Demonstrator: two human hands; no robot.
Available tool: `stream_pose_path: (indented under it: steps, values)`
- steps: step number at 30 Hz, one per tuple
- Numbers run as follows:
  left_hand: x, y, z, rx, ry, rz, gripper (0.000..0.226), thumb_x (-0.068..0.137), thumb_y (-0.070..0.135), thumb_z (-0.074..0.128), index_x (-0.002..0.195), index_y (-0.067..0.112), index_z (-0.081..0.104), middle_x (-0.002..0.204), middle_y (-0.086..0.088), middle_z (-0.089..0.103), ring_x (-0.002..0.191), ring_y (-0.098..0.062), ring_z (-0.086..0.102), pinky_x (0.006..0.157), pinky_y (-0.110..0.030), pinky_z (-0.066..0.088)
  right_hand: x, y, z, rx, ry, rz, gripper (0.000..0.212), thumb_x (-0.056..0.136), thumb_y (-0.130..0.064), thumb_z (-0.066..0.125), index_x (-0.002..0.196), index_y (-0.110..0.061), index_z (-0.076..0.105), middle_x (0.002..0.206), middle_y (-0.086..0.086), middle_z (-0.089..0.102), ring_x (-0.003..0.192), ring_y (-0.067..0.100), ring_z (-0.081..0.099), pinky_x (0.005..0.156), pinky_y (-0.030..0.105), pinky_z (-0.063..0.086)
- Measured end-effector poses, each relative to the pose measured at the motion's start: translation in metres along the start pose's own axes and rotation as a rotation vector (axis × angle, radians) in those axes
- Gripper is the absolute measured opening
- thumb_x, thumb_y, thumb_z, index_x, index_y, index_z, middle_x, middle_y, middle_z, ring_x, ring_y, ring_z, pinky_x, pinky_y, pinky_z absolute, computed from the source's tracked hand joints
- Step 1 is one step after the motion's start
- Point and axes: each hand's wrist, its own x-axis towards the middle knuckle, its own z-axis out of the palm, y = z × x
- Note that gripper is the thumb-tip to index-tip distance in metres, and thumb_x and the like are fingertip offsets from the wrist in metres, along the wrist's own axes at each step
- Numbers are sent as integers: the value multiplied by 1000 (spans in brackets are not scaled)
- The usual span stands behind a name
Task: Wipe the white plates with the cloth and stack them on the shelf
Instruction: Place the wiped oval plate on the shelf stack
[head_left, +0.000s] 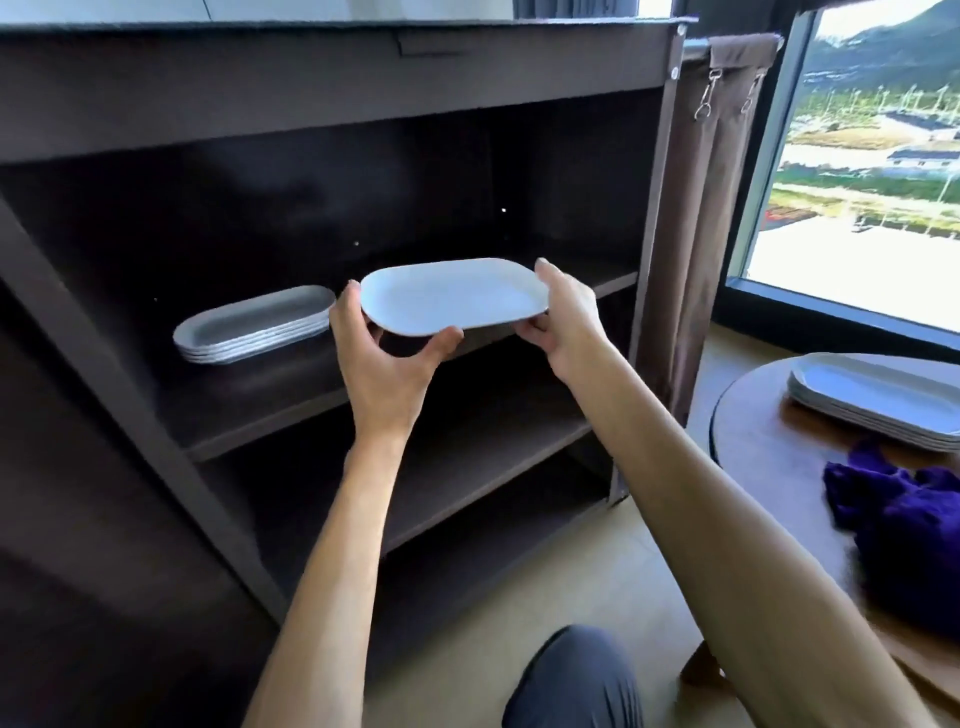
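A knee (571, 680) in dark grey cloth sits lowest in view, on the pale floor (613, 561). Above it both bare forearms reach forward to one white plate (452, 296), held level in the air in front of the dark shelf unit (332, 83). The left hand (387, 358) grips the plate's near left edge, thumb curled up under the rim and fingers round the left end. The right hand (566, 317) pinches the right end, fingers on the rim and thumb probably beneath, though that part is hidden. The plate hangs over the upper shelf board (270, 415), just right of a stack of plates (254, 325) already lying there. To the right, a round wooden table (758, 441) carries a second plate stack (878, 400) and the crumpled purple cloth (914, 525), lying apart from both hands
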Motion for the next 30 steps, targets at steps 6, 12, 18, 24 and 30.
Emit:
stream_pose_path:
  steps: [6,12,18,24,30]
  values:
    - [27,-10,-63,284,132,12,126,62,58,91,160,21,22,148,1,50,139,-12,44,119,-40,37,17,21,73,-70,-151,-48,32,95,-39,62,123,-24,63,129,-3,59,120,20,57,84,35,54]
    - [48,-18,-96,401,134,-99,114,70,41,92,161,29,24,155,6,42,144,-14,39,121,-40,33,31,38,113,-146,-225,-36,32,96,-41,61,117,-18,52,117,-3,57,105,11,57,97,37,53]
    - [59,-28,-117,438,146,-166,109,78,28,89,162,31,20,158,4,37,146,-15,31,111,-25,25,47,59,145,-128,-316,-39,36,91,-39,67,120,-18,60,118,-2,62,114,17,58,103,39,51]
    - [92,-44,-131,521,187,-276,112,74,28,91,162,29,22,159,-1,38,146,-21,36,116,-31,29,64,71,184,-130,-356,2,64,85,-42,74,134,-7,56,130,4,63,126,21,56,107,33,42]
    - [110,-53,-140,483,266,-377,117,72,25,93,163,25,19,158,-4,42,145,-25,40,117,-37,32,69,86,216,-205,-374,36,55,87,-37,73,130,-7,58,120,4,65,112,21,60,93,29,42]
